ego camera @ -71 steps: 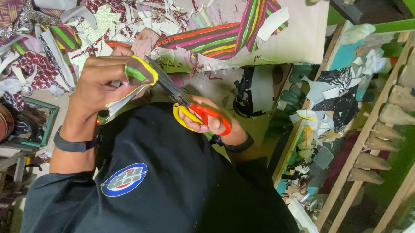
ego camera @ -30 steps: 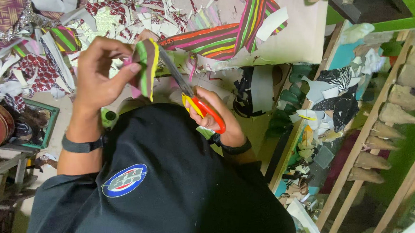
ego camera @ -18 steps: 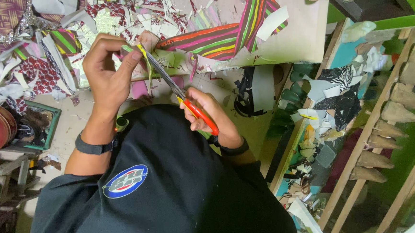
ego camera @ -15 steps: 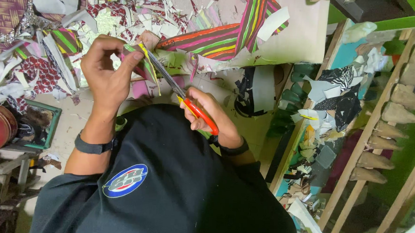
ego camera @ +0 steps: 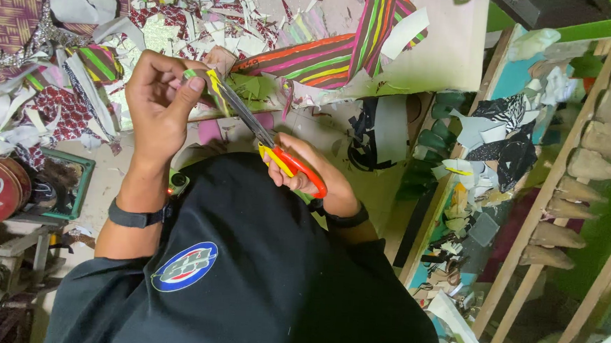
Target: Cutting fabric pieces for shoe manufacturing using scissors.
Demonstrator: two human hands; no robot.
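While the left hand [ego camera: 158,99] pinches a striped scrap [ego camera: 208,86] in a tight grip, the right hand [ego camera: 305,171] is clamped on red-and-yellow scissors [ego camera: 268,144], whose blades meet the scrap.

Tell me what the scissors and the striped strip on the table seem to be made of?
Scissors: blades look like bare metal, grey with a dull shine; handles look like glossy plastic in red and yellow. Striped strip: probably printed fabric or thin sheet backed with a pale layer, since it lies flat and nearby offcuts show white undersides. The picture cannot settle which. The left hand holds a small striped scrap at the blades.
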